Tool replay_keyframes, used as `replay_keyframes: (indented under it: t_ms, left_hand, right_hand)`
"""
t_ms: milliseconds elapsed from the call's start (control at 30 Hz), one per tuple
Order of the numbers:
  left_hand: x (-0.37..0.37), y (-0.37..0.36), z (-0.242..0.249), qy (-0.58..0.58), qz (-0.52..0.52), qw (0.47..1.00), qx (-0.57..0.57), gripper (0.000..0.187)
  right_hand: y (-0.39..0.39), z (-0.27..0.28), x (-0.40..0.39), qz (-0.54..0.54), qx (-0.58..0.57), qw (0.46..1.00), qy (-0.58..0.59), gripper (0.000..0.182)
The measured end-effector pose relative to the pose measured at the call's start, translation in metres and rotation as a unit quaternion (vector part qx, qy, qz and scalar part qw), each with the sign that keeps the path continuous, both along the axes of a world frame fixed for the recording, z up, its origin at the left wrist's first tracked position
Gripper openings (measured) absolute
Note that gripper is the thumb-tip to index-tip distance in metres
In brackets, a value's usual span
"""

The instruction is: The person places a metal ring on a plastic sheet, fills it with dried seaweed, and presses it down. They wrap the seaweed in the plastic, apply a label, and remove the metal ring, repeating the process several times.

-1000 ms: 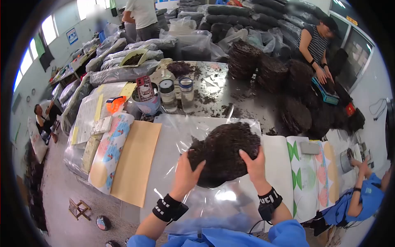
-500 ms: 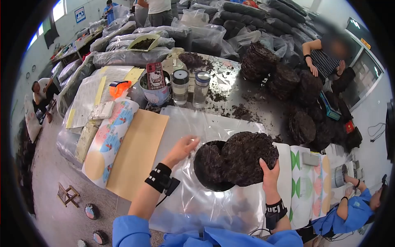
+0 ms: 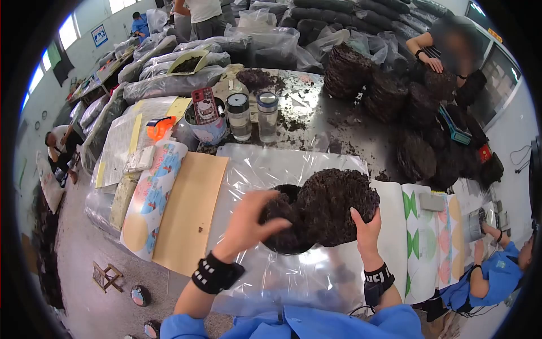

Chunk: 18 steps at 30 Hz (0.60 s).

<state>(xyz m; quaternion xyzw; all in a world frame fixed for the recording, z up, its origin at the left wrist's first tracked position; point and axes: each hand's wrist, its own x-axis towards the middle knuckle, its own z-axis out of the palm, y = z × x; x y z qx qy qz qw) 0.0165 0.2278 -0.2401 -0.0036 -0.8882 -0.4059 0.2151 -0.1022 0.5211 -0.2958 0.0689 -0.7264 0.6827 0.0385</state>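
Near the middle of the table, over a clear plastic sheet (image 3: pixel 333 282), is the dark flaky cake (image 3: pixel 333 206), broad face up; clock below is read from this cake. Right hand (image 3: pixel 368 231) has it by the 4 o'clock edge, partly closed, thumb on top, other fingers mostly hidden beneath. Left hand (image 3: pixel 247 221) at 9 o'clock, blurred, thumb and fingers spread in a wide C, over the near-left side of a round black piece (image 3: pixel 289 244); contact with it can't be told. That piece sits just beside the cake, partly overlapped by it; dish or disc, can't tell. Brown paper (image 3: pixel 195 206) and patterned roll (image 3: pixel 155 198) further out at 9. Two lidded clear jars (image 3: pixel 239 121) between 10 and 11, side by side; bucket (image 3: pixel 208 131) with red phone (image 3: pixel 205 105) in it at 10. Tall dark stack (image 3: pixel 347 70) at 12, more dark stacks (image 3: pixel 385 100) at 1. Grey block (image 3: pixel 432 202) at 3, on leaf-printed paper (image 3: pixel 416 248) at 4. Co-worker (image 3: pixel 451 51) at 1, one hand on a dark piece; person in blue (image 3: pixel 497 274) at 4, well apart from both hands
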Motion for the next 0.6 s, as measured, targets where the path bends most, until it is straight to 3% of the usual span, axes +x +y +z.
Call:
replay_keyframes:
  t_ms: [33, 100, 133, 233, 300, 400, 467, 500, 567, 600]
  left_hand:
    - [-0.004, 0.016, 0.000, -0.021, -0.091, 0.996, 0.014, 0.040]
    - [-0.013, 0.032, -0.045, -0.078, -0.079, 0.982, -0.154, 0.040]
    - [-0.021, 0.038, -0.063, -0.101, -0.084, 0.976, -0.175, 0.039]
    - [-0.018, 0.052, -0.060, -0.072, -0.061, 0.955, -0.282, 0.039]
    - [-0.001, 0.055, -0.047, -0.050, -0.085, 0.961, -0.258, 0.040]
    - [0.022, 0.043, -0.037, -0.046, 0.030, 0.997, -0.046, 0.038]
    - [0.025, 0.031, -0.039, -0.052, 0.114, 0.981, 0.149, 0.030]
    - [0.021, 0.028, -0.043, -0.055, 0.118, 0.981, 0.146, 0.030]
    - [0.008, 0.029, -0.054, -0.002, 0.164, 0.944, 0.285, 0.025]
    - [0.001, 0.037, -0.056, -0.023, 0.142, 0.943, 0.300, 0.023]
  right_hand:
    - [0.000, 0.001, 0.002, -0.005, -0.018, 1.000, -0.010, 0.058]
    - [0.004, 0.004, 0.000, -0.036, -0.027, 0.999, 0.003, 0.058]
    - [0.009, 0.007, -0.002, -0.065, -0.029, 0.997, 0.019, 0.058]
    - [0.029, 0.014, -0.013, -0.098, -0.089, 0.991, 0.031, 0.060]
    - [0.035, 0.013, -0.015, -0.085, -0.119, 0.989, 0.009, 0.060]
    - [0.037, 0.003, -0.015, -0.057, -0.195, 0.977, -0.059, 0.060]
    - [0.031, -0.003, -0.013, -0.035, -0.262, 0.957, -0.119, 0.060]
    - [0.028, -0.005, -0.013, -0.033, -0.264, 0.956, -0.123, 0.060]
    - [0.023, -0.010, -0.012, -0.012, -0.289, 0.947, -0.140, 0.060]
    - [0.021, -0.011, -0.010, -0.013, -0.289, 0.947, -0.142, 0.060]
